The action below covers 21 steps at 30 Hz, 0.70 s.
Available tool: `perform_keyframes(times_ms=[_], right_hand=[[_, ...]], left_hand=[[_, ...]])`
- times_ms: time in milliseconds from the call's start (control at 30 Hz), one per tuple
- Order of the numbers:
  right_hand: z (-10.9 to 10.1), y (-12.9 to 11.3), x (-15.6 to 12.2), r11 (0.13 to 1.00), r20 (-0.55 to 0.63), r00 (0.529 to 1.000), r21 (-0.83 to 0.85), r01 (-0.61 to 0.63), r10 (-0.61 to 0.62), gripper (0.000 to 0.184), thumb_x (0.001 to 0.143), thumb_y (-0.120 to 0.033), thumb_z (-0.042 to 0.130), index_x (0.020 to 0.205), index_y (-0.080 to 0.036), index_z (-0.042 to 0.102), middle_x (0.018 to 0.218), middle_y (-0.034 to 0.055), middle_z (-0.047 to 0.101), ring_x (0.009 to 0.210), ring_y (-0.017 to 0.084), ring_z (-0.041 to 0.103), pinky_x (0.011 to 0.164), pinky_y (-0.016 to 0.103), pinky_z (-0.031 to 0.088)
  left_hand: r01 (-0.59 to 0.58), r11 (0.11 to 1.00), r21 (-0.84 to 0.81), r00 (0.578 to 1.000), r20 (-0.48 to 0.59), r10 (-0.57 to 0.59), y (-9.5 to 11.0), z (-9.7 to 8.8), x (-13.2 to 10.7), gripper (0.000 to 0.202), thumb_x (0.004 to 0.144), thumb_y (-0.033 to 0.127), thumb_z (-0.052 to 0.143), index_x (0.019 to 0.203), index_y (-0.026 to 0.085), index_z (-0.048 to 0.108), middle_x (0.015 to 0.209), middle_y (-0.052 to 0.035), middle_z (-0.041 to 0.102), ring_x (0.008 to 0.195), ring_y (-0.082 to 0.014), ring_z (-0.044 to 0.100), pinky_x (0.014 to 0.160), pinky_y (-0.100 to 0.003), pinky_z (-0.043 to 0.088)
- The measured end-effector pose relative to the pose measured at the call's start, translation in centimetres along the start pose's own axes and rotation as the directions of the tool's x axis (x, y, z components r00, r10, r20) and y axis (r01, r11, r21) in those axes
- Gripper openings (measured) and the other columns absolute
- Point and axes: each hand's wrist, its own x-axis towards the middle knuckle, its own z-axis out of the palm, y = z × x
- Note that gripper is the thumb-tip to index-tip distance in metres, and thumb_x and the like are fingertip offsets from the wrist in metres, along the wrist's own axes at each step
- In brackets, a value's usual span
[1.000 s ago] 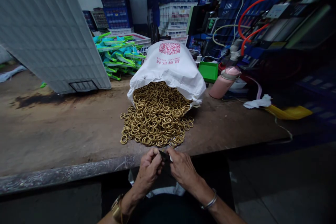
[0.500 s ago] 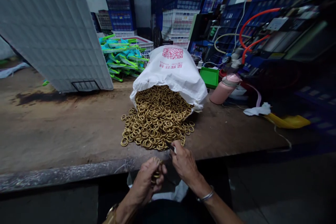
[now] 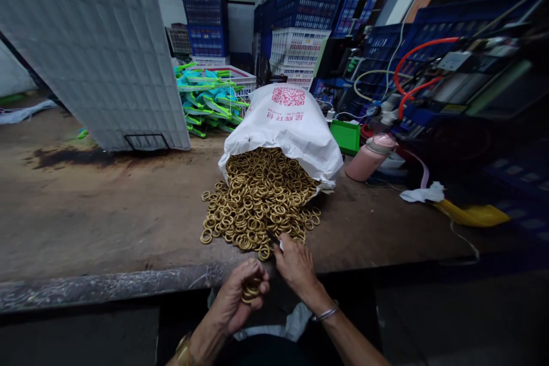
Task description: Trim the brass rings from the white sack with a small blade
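Panel of grey ribbed plastic [image 3: 98, 51] leans on the workbench [image 3: 107, 223] at ten o'clock, well apart from the work. At six o'clock, just below the bench's front edge, the left hand [image 3: 235, 300] is curled closed around a small stack of rings [image 3: 250, 290], fingers wrapped over them. Straight ahead at twelve o'clock, the ring pile [image 3: 259, 206] spills toward the person from the mouth of a white sack [image 3: 287, 126] lying on its side. The right hand [image 3: 295, 266] sits at the pile's six o'clock rim, fingers pinched tight on a thin dark tool [image 3: 273, 237] whose tip is among the nearest rings.

Picking here would go best, I judge, by working only that near rim and lifting one ring at a time, so the heap does not slide. The left hand sits close at the right hand's seven o'clock, which makes any pass between them short. Loose rings near the bench edge could roll off if dragged. A pink bottle [image 3: 369, 157] lies at the sack's three o'clock, out of the way.
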Motion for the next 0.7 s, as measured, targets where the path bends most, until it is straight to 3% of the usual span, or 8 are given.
perform_keyframes(times_ms=[167,367,533,700], right_hand=[[0.2,1.3,0.1,0.975,-0.092,0.992,0.196,0.102,-0.085,0.014,0.081,-0.019,0.038,0.082,-0.019,0.052,0.07,0.0037,0.061,0.065,0.016,0.056,0.058,0.024,0.032],[-0.5,1.2,-0.8,0.843,-0.14,0.974,0.488,0.226,-0.18,0.012,0.082,-0.025,0.038,0.077,-0.021,0.048,0.065,-0.0002,0.055,0.061,0.013,0.053,0.059,0.022,0.037],[-1.0,0.9,-1.4,0.773,-0.132,0.964,0.576,0.265,-0.233,0.009,0.08,-0.022,0.04,0.076,-0.021,0.048,0.065,-0.0008,0.053,0.061,0.013,0.051,0.059,0.022,0.036],[-1.1,0.8,-1.7,0.745,-0.066,0.972,0.632,0.215,-0.224,0.008,0.079,-0.025,0.042,0.074,-0.021,0.047,0.062,-0.0026,0.049,0.057,0.012,0.047,0.057,0.022,0.035]], left_hand=[[-0.077,0.991,0.106,0.994,-0.066,0.084,0.4,1.0,0.8,0.023,0.065,0.03,0.066,0.072,0.014,0.051,0.067,0.0007,0.054,0.052,-0.0058,0.048,0.036,-0.012,0.025],[-0.223,0.904,0.364,0.938,-0.172,0.301,0.5,2.2,1.7,0.041,0.067,0.044,0.062,0.097,0.017,0.051,0.061,0.0052,0.05,0.041,-0.0044,0.042,0.033,-0.013,0.024],[-0.211,0.884,0.416,0.942,-0.154,0.297,0.5,2.1,2.0,0.044,0.069,0.046,0.059,0.1,0.017,0.05,0.058,0.0066,0.049,0.037,-0.0032,0.038,0.032,-0.013,0.022],[-0.197,0.88,0.433,0.955,-0.118,0.272,0.4,1.7,1.9,0.032,0.07,0.044,0.059,0.085,0.016,0.051,0.056,0.0063,0.048,0.036,-0.0024,0.035,0.032,-0.013,0.02]])
